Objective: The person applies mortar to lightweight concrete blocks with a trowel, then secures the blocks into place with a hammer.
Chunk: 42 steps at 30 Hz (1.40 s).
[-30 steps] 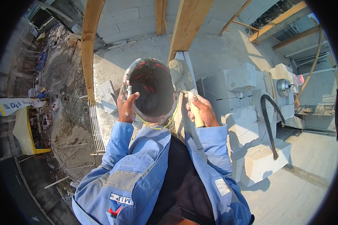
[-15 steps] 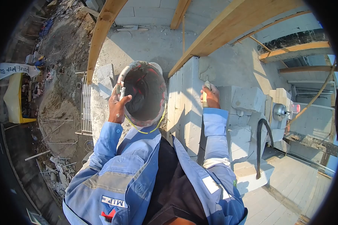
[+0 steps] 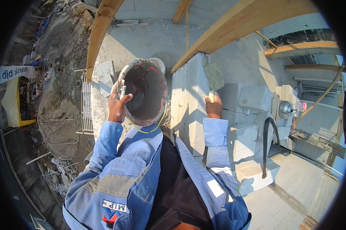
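My left hand (image 3: 117, 107) grips the near left rim of a mortar-smeared bucket (image 3: 125, 73), thumb over the edge. Dark grey wet mortar (image 3: 140, 96) lies inside it, and a yellow-green handle (image 3: 148, 132) hangs at the near side. My right hand (image 3: 214, 105) is closed around the handle of a trowel (image 3: 213, 76). Its blade, coated in grey mortar, is beside the top end of a white block wall (image 3: 196, 103), to the right of the bucket.
Wooden beams (image 3: 234, 27) cross above and ahead. White blocks (image 3: 253, 97) are stacked at the right, with a black hose-like strip (image 3: 265, 145), a metal pot (image 3: 285, 108) and a pink-lidded container (image 3: 302, 106). A metal grating (image 3: 87, 107) and the ground far below are at left.
The trowel blade has turned and now shows its broad mortar-covered face. My right hand has shifted slightly toward me. My left hand stays on the bucket rim.
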### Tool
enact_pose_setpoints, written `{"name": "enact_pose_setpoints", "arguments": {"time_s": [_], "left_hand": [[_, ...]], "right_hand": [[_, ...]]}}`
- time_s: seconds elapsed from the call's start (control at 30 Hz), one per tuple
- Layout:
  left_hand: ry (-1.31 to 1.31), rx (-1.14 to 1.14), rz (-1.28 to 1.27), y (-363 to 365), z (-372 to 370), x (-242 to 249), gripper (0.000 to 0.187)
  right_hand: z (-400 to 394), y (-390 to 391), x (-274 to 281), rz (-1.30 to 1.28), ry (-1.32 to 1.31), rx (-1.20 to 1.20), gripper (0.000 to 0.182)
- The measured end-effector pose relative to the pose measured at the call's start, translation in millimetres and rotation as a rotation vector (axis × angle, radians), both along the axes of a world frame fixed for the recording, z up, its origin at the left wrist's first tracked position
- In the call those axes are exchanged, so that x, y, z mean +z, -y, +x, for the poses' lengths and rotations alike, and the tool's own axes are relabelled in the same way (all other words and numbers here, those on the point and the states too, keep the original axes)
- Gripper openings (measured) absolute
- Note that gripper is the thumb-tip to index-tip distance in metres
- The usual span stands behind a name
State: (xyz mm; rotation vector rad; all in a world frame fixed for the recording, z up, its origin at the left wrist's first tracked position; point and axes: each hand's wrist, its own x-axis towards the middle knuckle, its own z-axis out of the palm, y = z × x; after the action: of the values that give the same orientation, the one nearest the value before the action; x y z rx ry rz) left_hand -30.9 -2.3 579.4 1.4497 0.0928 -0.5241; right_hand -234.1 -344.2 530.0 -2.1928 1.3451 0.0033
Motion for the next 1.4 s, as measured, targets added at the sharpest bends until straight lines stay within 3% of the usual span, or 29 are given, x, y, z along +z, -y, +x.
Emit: {"name": "enact_pose_setpoints", "arguments": {"time_s": [0.13, 0.4, 0.43, 0.53, 0.7, 1.0, 1.07, 1.13, 1.2, 1.27, 1.33, 1.4], "left_hand": [[-0.024, -0.051, 0.04, 7, 2, -4, 0.075], [-0.036, -0.111, 0.041, 20, -1, -8, 0.078], [-0.031, -0.114, 0.027, 21, -2, -6, 0.078], [-0.029, -0.114, 0.0, 26, -4, -9, 0.076], [0.012, -0.104, 0.013, 30, -6, -14, 0.073], [0.018, -0.144, 0.012, 32, -4, -8, 0.073], [0.049, -0.164, -0.052, 30, -8, -4, 0.073], [0.035, -0.218, 0.007, 28, -7, 8, 0.073], [0.165, -0.254, 0.024, 28, -6, 5, 0.074], [0.136, -0.365, 0.058, 27, -2, 16, 0.083], [0.182, -0.442, 0.03, 31, -2, 24, 0.084], [0.252, -0.479, 0.001, 32, 1, 23, 0.084]], "right_hand": [[-27, -19, -13, -0.182, 0.037, 0.1, 0.057], [-60, -78, 7, -0.14, -0.121, 0.03, 0.052], [-62, -88, 3, -0.285, 0.008, 0.038, 0.046], [-62, -97, 15, -0.149, -0.152, 0.047, 0.042], [-53, -97, 12, -0.21, -0.061, -0.018, 0.042], [-28, -74, 8, -0.151, -0.078, -0.014, 0.056], [-32, -80, 12, -0.2, 0.032, 0.009, 0.057], [-29, -80, 36, -0.065, -0.037, 0.063, 0.056], [-27, -88, 51, -0.021, 0.153, 0.286, 0.054], [-21, -94, 57, -0.145, 0.232, 0.405, 0.051], [0, -100, 85, -0.071, -0.029, 0.526, 0.048], [16, -100, 85, -0.15, -0.037, 0.566, 0.045]]}}
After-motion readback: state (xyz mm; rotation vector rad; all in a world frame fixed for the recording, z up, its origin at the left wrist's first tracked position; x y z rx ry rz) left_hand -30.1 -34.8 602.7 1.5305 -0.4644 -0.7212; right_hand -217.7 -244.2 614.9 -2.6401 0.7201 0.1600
